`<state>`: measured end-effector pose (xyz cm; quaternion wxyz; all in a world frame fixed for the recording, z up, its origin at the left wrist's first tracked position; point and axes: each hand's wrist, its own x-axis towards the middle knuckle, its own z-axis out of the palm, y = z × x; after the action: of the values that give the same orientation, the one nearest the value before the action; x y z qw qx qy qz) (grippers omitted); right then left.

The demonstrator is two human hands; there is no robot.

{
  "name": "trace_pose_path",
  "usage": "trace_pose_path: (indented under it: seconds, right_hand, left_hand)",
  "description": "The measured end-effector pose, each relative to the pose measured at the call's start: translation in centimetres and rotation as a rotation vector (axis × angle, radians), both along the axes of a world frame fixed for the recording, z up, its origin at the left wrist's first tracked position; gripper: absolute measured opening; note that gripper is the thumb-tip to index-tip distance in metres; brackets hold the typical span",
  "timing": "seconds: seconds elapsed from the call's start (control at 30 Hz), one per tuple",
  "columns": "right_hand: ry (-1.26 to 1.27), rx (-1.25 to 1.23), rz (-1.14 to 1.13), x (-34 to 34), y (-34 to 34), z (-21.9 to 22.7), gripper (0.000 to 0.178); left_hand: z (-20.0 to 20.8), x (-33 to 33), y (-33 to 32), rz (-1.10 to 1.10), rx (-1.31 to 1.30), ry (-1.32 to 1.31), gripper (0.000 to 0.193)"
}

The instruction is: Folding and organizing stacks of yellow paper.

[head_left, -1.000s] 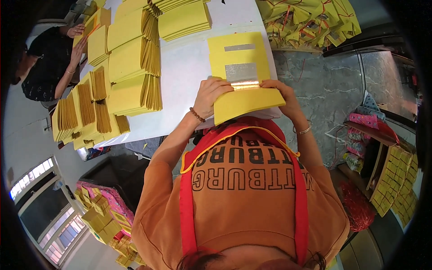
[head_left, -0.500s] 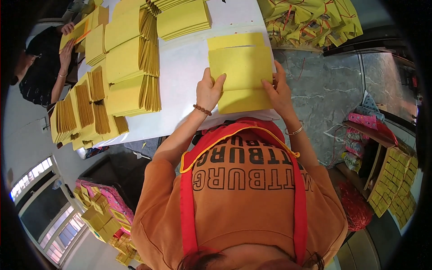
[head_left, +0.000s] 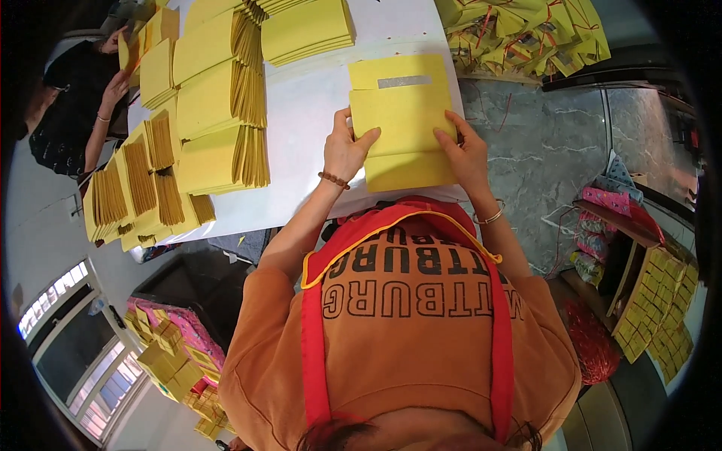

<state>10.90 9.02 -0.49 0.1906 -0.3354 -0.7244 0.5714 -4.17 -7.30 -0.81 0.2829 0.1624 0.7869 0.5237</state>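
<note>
A folded yellow paper sheet (head_left: 402, 113) is gripped by its two side edges in my hands, over the near right end of the white-covered table. My left hand (head_left: 350, 146), with a beaded bracelet at the wrist, has its thumb on the left edge. On the opposite edge, my right hand (head_left: 463, 152) pinches with thumb on top and fingers at the side. Just beyond lies another piece of yellow paper (head_left: 368, 74), with a silvery-grey strip (head_left: 404, 81) on it. A lower yellow flap (head_left: 410, 173) reaches down to the table's front edge.
Stacks of folded yellow paper (head_left: 207, 98) fill the table's left side, with another stack (head_left: 308, 34) at the back. A co-worker's hands (head_left: 114, 89) handle yellow paper at far left. Red-tied yellow bundles (head_left: 526, 34) lie at back right, beside the grey marbled floor (head_left: 519, 150).
The held paper has shifted slightly, and the silvery-grey strip on the far piece now shows more fully. My right hand has moved slightly downward. The co-worker's hands have moved with their paper.
</note>
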Motion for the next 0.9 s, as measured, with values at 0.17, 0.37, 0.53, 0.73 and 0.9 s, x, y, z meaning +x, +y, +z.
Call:
trace_pose_path:
  seconds: [0.17,0.37,0.53,0.73,0.9]
  right_hand:
    - [0.000,-0.065,-0.005,-0.3,0.0,0.3,0.040]
    - [-0.006,0.028,0.000,-0.1,0.0,-0.4,0.038]
    - [-0.021,0.038,-0.015,0.2,-0.5,-0.1,0.037]
    - [0.002,0.021,-0.014,-0.1,-0.8,-0.6,0.038]
    - [-0.034,0.326,-0.060,0.0,-0.5,0.2,0.035]
  left_hand:
    - [-0.1,-0.3,0.0,-0.035,0.004,0.016,0.063]
    - [1.6,0.0,0.3,-0.036,-0.062,0.068,0.071]
    - [4.3,0.4,1.0,-0.127,-0.321,0.664,0.065]
    - [3.4,1.4,4.3,-0.423,-0.231,1.069,0.056]
    - [1.1,1.8,5.8,-0.560,-0.282,1.121,0.061]
